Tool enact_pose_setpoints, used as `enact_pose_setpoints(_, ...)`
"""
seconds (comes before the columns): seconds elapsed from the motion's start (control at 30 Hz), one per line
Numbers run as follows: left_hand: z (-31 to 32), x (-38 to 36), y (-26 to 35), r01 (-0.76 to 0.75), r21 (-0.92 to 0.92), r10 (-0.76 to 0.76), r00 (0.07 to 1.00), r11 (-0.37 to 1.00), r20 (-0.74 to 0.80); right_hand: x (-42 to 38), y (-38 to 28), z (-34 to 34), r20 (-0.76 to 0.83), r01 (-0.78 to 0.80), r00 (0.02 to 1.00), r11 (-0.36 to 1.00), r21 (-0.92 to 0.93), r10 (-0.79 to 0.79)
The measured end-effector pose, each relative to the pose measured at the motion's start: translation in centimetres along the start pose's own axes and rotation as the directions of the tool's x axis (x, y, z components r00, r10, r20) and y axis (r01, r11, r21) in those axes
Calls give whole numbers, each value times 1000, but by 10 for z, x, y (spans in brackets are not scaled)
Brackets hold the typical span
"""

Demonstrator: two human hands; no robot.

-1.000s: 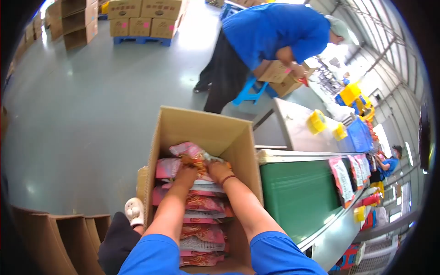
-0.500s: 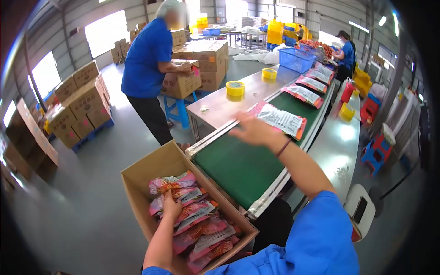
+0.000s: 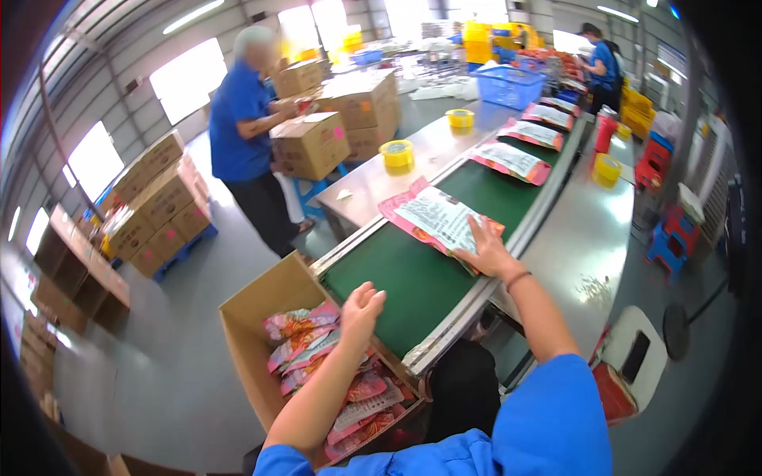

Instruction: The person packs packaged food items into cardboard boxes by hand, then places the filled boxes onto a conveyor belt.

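My right hand [image 3: 486, 250] lies on the near right end of a pink-and-white printed bag [image 3: 436, 218], its fingers stretched over the surface and the thumb apart. That bag rests slantwise on the green conveyor belt [image 3: 397, 278]. With loosely bent fingers and nothing in it, my left hand [image 3: 361, 313] hovers over the rim between the belt and an open cardboard box [image 3: 250, 325]. Inside the box, several pink bags [image 3: 298, 321] lie overlapped in a row; my left forearm hides some of them.
More bags [image 3: 512, 161] lie farther up the belt. Yellow tape rolls [image 3: 397, 152] stand on the metal table [image 3: 429, 170] beside it. Across the table, a person in blue [image 3: 242, 143] stands at a carton [image 3: 311, 147]. A stool with a phone [image 3: 633, 361] is at right.
My left hand has risen out of the box toward the belt. My right hand has come down onto the nearest bag, which now lies closer along the belt. The person's hands have lifted off the carton's side.
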State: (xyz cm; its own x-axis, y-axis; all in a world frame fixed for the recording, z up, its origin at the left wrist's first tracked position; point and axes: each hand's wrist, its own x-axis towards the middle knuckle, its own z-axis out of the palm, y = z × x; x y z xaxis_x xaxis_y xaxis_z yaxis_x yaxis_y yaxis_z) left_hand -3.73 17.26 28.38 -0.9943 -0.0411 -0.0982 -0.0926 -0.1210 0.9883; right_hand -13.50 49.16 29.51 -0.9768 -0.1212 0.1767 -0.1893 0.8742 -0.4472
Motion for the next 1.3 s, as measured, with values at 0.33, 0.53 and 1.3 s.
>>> enact_pose_setpoints(0.33,65,44,19,233,-331,-220,972,914,78,-66,-40,-1,103,340,939,934,-114,-329)
enact_pose_setpoints(0.53,73,55,13,124,-269,-146,987,955,-65,-91,-83,-27,261,466,864,880,-88,-431)
enact_pose_setpoints(1.3,-183,-150,21,-119,855,318,946,504,-55,119,-27,-32,69,164,983,665,-729,-168)
